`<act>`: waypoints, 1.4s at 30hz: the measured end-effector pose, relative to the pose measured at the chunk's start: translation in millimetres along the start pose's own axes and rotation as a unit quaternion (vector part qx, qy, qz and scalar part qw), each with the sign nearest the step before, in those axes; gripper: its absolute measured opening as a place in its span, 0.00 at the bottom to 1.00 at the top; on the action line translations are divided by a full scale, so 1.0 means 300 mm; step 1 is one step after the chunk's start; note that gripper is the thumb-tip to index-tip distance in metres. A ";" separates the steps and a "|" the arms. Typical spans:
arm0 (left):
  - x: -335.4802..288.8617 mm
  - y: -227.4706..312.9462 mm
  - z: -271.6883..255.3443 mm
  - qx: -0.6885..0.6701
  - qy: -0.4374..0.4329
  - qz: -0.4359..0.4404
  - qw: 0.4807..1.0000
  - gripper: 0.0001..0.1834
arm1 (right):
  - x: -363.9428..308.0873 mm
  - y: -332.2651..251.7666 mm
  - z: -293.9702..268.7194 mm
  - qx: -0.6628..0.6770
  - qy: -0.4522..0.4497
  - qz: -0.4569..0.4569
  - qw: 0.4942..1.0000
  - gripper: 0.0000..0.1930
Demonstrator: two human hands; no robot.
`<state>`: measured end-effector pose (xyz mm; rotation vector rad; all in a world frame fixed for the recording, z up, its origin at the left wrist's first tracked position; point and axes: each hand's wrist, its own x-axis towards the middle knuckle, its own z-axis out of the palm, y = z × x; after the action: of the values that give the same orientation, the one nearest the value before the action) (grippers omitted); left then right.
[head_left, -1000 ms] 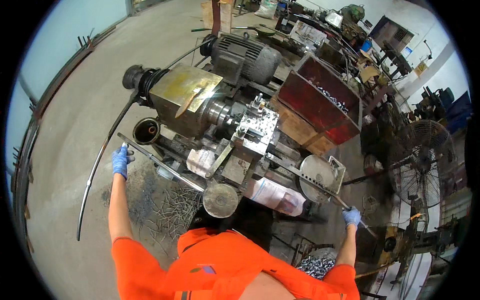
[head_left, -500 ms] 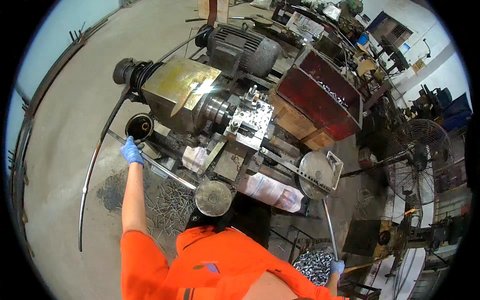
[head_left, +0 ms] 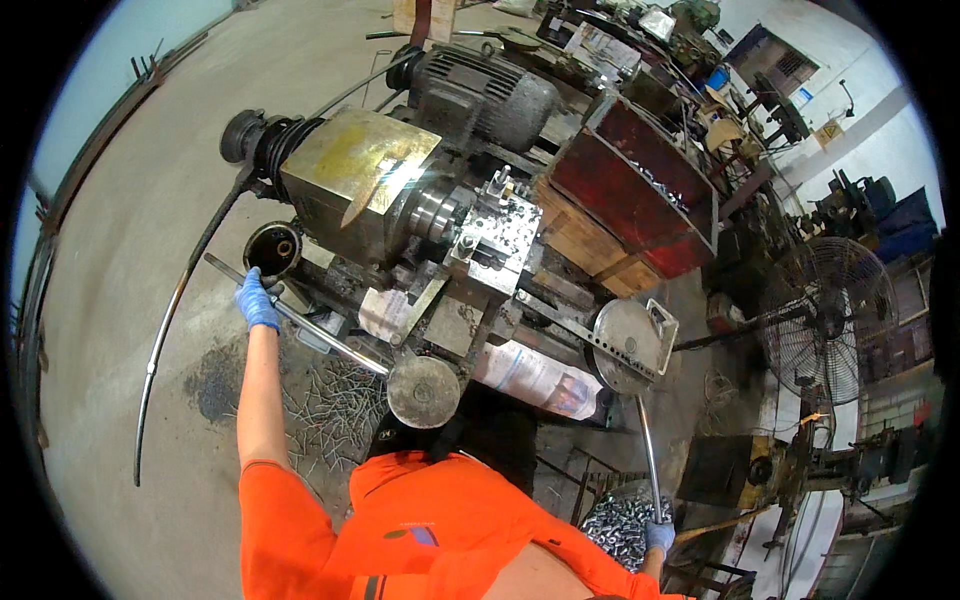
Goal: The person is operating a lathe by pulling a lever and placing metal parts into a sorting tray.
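Note:
My left hand (head_left: pixel 258 302), in a blue glove, is closed around a long metal lever bar (head_left: pixel 338 346). The bar runs from beside a dark round pot (head_left: pixel 273 250) to a round metal disc (head_left: pixel 423 391) on the machine's near side. Low on the right, my gloved right hand (head_left: pixel 659 537) grips the lower end of a second lever rod (head_left: pixel 649 450), which hangs from a larger round plate (head_left: pixel 627 345). Between the two levers stands a lathe-like machine with a shiny chuck (head_left: pixel 434 217) and a silver tool block (head_left: pixel 500 240), speckled with chips.
A container of small shiny metal parts (head_left: pixel 622 524) sits beside my right hand. A red bin (head_left: pixel 630 195) with more parts stands behind the tool block. A motor (head_left: pixel 487 95) is at the back, a fan (head_left: pixel 828 320) at right. Thin rods (head_left: pixel 335 415) lie on the floor.
The whole view has shifted slightly left. Both hands stay on their levers, with no clear movement of the machine.

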<state>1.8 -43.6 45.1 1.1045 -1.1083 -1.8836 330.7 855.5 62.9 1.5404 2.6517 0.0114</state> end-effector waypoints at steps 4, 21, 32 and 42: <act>0.007 0.005 -0.008 -0.003 -0.010 -0.003 1.000 0.11 | -0.022 -0.025 -0.013 -0.003 0.005 -0.002 1.000 0.21; 0.017 0.012 -0.027 0.011 -0.023 -0.006 1.000 0.11 | -0.119 -0.128 -0.102 -0.024 -0.017 0.020 0.999 0.21; 0.007 0.014 -0.015 0.012 -0.033 -0.006 0.999 0.11 | -0.137 -0.124 -0.104 -0.030 -0.029 0.038 0.998 0.23; 0.021 -0.001 -0.006 -0.004 -0.037 -0.008 0.999 0.12 | -0.102 -0.042 -0.021 -0.029 0.013 0.032 0.999 0.20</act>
<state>0.7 -49.5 42.3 1.0496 -1.1347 -1.9525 334.3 822.8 70.5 1.6171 2.5957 0.1114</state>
